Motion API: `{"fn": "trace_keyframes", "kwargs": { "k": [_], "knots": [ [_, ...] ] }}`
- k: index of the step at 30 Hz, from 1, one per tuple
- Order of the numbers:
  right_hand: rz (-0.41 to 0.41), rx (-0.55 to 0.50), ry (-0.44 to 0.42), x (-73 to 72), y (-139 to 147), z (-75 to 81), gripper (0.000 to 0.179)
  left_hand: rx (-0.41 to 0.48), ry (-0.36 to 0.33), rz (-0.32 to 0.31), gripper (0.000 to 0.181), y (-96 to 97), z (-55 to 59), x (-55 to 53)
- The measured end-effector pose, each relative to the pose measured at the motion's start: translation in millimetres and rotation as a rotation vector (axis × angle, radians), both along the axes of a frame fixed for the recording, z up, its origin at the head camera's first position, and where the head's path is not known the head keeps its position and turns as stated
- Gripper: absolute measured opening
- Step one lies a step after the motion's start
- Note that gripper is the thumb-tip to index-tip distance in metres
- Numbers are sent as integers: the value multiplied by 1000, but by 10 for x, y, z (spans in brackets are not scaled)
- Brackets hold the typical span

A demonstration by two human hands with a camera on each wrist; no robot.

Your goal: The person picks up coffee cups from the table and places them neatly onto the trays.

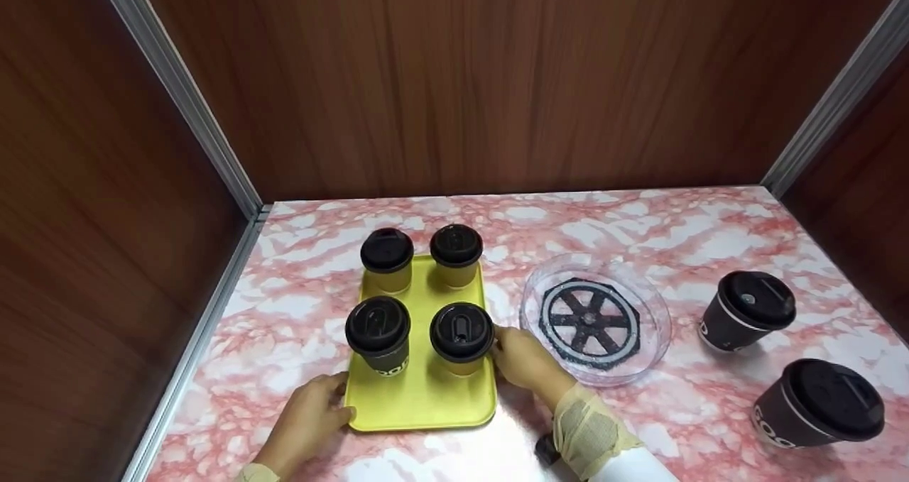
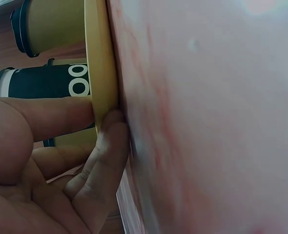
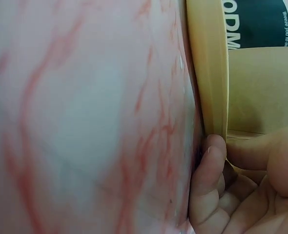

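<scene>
A yellow tray (image 1: 419, 407) bears several lidded paper cups in two rows. At its front left stands a dark cup (image 1: 389, 360) with white letters; the front right cup (image 1: 461, 367), back left cup (image 1: 392, 279) and back right cup (image 1: 456, 276) have yellowish sides. All the lids are black. My left hand (image 1: 309, 417) pinches the tray's left rim near the front corner, thumb above and fingers below, as the left wrist view shows. On the right side my right hand (image 1: 527, 360) pinches the opposite rim (image 3: 210, 73) between thumb and fingers.
Right of the tray sits a round clear plastic dish (image 1: 657, 319) with a black spoked base. Two dark lidded cups (image 1: 735, 319) (image 1: 788, 414) stand farther right. A small black object (image 1: 547, 450) lies by the right wrist. Wooden panels (image 1: 497, 77) enclose the marbled table (image 1: 284, 283).
</scene>
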State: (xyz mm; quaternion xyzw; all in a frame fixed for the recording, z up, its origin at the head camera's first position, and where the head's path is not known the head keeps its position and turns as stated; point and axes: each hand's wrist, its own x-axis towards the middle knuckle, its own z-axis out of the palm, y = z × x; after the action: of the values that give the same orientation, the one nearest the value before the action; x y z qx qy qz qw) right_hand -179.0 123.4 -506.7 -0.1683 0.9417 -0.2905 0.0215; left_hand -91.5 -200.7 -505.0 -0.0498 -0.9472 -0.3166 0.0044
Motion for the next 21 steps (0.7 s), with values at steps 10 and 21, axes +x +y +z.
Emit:
{"fn": "trace_keyframes", "kwargs": {
  "k": [10, 21],
  "knots": [
    [15, -4, -5, -14, -53, -3, 14, 21, -19, 13, 50, -45, -1, -1],
    [49, -13, 49, -35, -164, -7, 12, 19, -43, 50, 52, -145, 19, 4]
  ]
}}
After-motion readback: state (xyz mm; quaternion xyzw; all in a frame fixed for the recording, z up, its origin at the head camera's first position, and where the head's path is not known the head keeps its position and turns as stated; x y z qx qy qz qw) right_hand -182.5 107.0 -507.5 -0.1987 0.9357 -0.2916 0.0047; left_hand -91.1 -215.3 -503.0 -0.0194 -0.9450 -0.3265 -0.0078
